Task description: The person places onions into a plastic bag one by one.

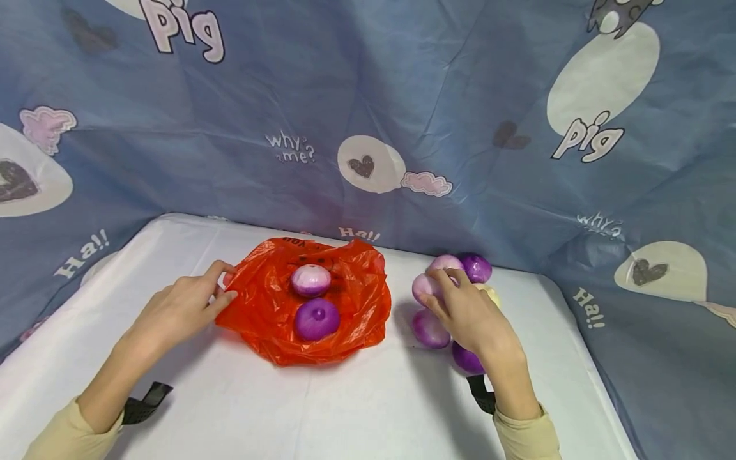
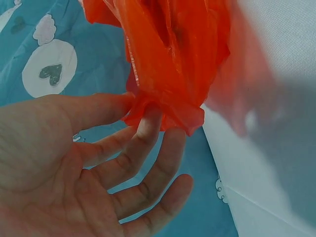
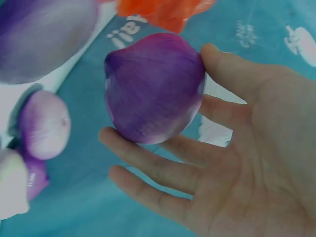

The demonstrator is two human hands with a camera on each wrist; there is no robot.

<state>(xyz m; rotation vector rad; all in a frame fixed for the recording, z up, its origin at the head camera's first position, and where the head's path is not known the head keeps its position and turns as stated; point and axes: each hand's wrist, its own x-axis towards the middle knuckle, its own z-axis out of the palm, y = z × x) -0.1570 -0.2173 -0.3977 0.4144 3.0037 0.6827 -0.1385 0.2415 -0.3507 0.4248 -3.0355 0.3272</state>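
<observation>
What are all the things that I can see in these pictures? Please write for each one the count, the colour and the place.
Table: 1, white cover, under everything
Printed cloth: count unclear, blue with pale prints, behind and beside the table
Plastic bag: 1, red, spread on the table
Onions on the bag: 2, one purple, one purple and white
Held onion: 1, purple and pale, right group
Loose onions: at least 4, purple or purple-white, right group
Round item: 1, pale yellow, right group, partly hidden
Wrist pieces: 2, black, one per wrist
Sleeves: 2, beige, on the forearms
Left hand: 1, pinching the bag's left edge
Right hand: 1, gripping the held onion
</observation>
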